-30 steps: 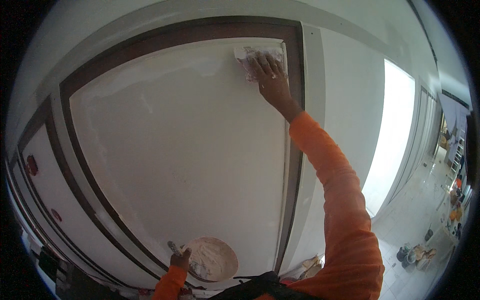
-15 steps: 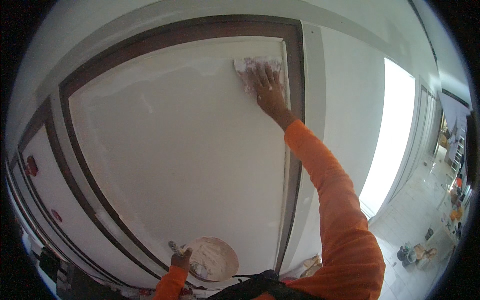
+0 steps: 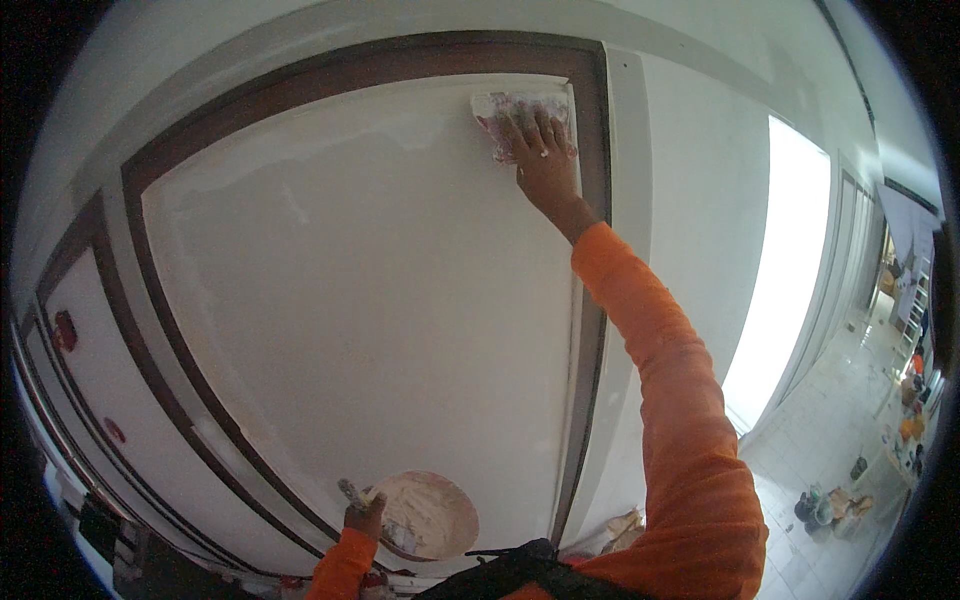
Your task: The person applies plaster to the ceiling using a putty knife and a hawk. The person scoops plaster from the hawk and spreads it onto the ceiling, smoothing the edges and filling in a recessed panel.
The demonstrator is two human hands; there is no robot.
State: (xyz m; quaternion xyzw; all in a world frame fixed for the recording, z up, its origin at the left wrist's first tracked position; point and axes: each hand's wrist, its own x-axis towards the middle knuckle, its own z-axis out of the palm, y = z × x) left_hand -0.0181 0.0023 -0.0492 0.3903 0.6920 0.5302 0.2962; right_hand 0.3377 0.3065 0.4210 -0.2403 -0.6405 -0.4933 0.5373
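Observation:
In the upper right corner of a white wall panel (image 3: 370, 290), my right hand (image 3: 546, 172) presses a wide, flat putty spreader (image 3: 487, 103) against the surface. Its fingers lie spread over the blade, which is smeared with white putty and shows reddish patches. Low down, my left hand (image 3: 366, 514) is closed at the rim of a round tub (image 3: 474, 500) of off-white putty (image 3: 425, 510). A short putty-caked tool handle (image 3: 349, 491) sticks up from that hand; the rest of the tool is hidden.
Dark brown trim (image 3: 592, 150) frames the panel. A bright doorway (image 3: 775, 275) opens to the right, beside a pale tiled floor (image 3: 800, 450) with bags (image 3: 818, 508) and other clutter. A ladder (image 3: 915, 305) stands far right. Red-edged cutouts (image 3: 66, 331) mark the left wall.
My right hand and the spreader have slid a little upward and to the right, closer to the panel's top corner. My left hand and the tub have barely moved.

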